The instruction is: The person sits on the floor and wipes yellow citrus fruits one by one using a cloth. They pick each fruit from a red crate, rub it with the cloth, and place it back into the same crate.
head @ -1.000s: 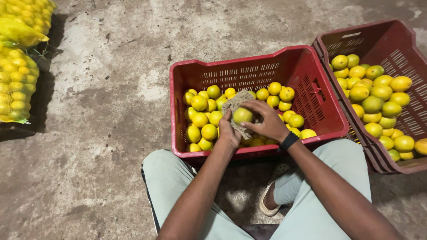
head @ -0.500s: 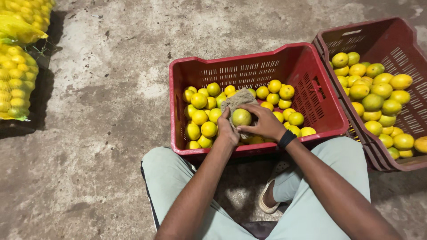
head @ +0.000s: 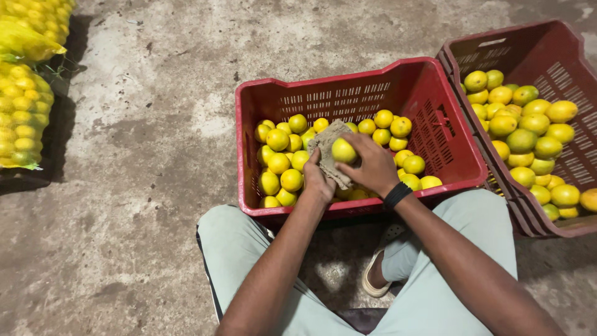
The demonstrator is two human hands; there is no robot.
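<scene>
Over the near red crate [head: 373, 87], the left hand [head: 318, 182] clutches a brown cloth [head: 324, 144] while the right hand [head: 372, 167] grips a yellow citrus fruit [head: 344, 150]; yellow mesh sacks [head: 23, 115] lie far left of the crate.

Fruit [head: 344, 150] and cloth [head: 324, 144] over crate [head: 348, 93]

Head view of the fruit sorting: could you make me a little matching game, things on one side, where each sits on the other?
Things:
1. cloth
2. fruit being held
3. dark red crate
4. yellow mesh sacks

Places:
A. far left on the floor
B. right edge, beside the bright red crate
C. in the left hand
D. in the right hand

Pairs: 1-C, 2-D, 3-B, 4-A
</scene>
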